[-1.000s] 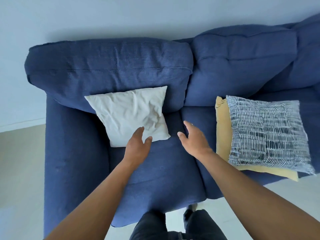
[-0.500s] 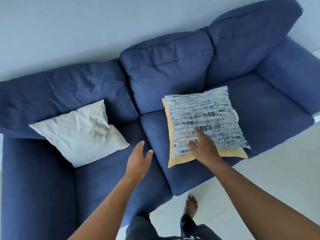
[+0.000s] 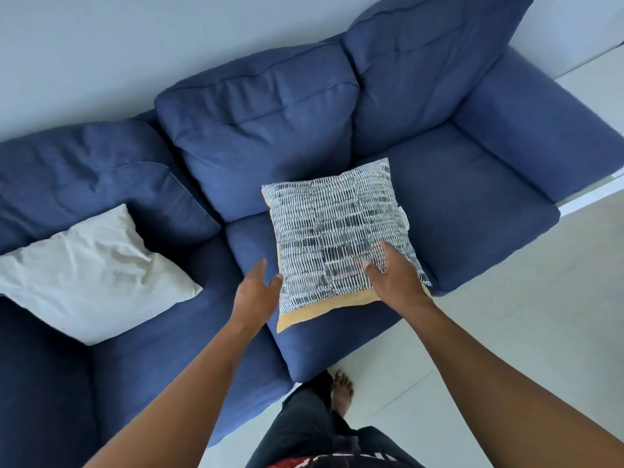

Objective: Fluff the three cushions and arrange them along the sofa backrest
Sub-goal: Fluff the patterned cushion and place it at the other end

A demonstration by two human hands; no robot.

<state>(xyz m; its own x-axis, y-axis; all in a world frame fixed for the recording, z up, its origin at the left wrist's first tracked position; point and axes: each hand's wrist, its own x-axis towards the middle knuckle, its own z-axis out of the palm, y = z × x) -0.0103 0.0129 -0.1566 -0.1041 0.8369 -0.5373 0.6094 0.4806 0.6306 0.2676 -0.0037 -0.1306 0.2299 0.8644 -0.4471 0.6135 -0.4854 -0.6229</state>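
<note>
Cushions: white cushion point(image 3: 91, 271) leans on sofa point(image 3: 506, 184) backrest at left; patterned cushion point(image 3: 337, 231) lies flat on yellow cushion point(image 3: 304, 315), mid seat. Right hand point(image 3: 393, 278) rests spread on the patterned top, not clamped; left hand point(image 3: 258, 292) open, just beside its edge. Best grip both sides w/ both hands, lift clear, then plump. No labels or writing readable.
</note>
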